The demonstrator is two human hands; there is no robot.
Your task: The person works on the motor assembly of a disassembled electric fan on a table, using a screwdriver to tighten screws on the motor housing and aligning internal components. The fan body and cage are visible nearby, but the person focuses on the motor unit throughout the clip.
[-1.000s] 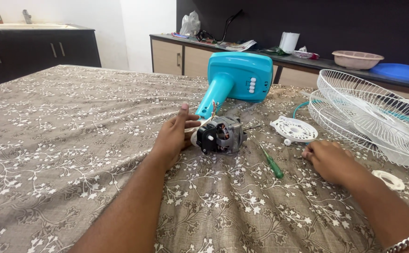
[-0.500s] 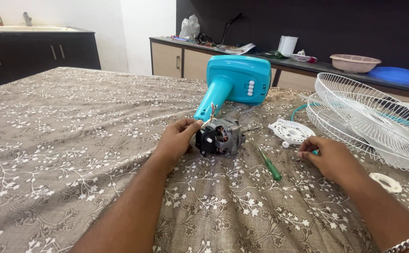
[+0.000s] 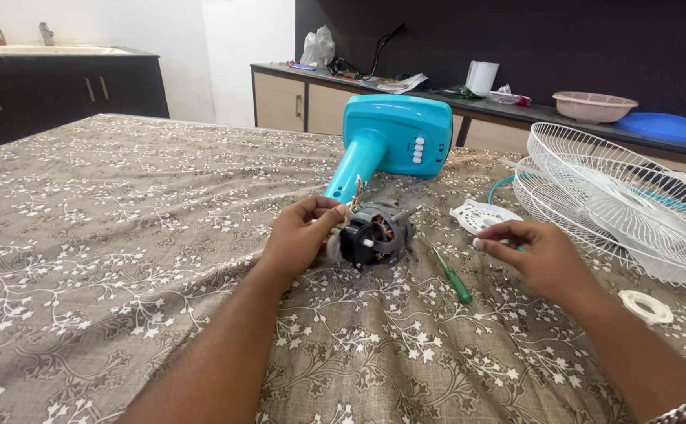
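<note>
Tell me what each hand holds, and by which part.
Left hand grips the motor by its near end. Right hand pinches something too small to identify.

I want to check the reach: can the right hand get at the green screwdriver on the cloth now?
Probably yes. The green screwdriver lies bare on the cloth, just beside the right hand, with nothing between them.

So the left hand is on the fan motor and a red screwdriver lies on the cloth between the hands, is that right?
Not quite. The screwdriver is green, not red, as the head view shows. The rest holds: the left hand is on the fan motor, and the screwdriver lies on the cloth between it and the right hand.
</note>
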